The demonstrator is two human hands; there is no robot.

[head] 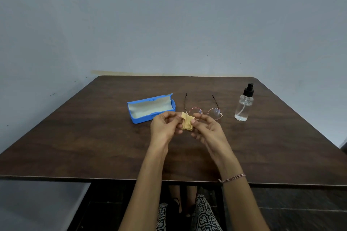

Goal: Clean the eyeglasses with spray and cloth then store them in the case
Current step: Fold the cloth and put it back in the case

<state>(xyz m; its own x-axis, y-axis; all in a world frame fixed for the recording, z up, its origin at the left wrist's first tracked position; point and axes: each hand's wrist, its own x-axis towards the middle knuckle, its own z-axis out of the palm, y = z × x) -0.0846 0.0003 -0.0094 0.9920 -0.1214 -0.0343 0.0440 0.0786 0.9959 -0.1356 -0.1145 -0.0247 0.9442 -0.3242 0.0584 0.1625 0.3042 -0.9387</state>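
Observation:
A small tan cloth (pixel 187 122) is held between both hands above the middle of the table. My left hand (pixel 164 126) pinches its left edge and my right hand (pixel 207 128) pinches its right edge. Just behind the cloth, round thin-rimmed eyeglasses (pixel 214 113) lie on the table with their temples open and pointing away from me. A blue glasses case (pixel 151 107) stands open to the left of them, its pale lining showing. A clear spray bottle (pixel 243 106) with a black nozzle stands upright to the right of the glasses.
The dark wooden table (pixel 93 137) reaches to a plain grey wall at the back. Its near edge runs across the lower part of the view, with my patterned trousers (pixel 203 215) below it. A grey surface (pixel 37 206) sits at lower left.

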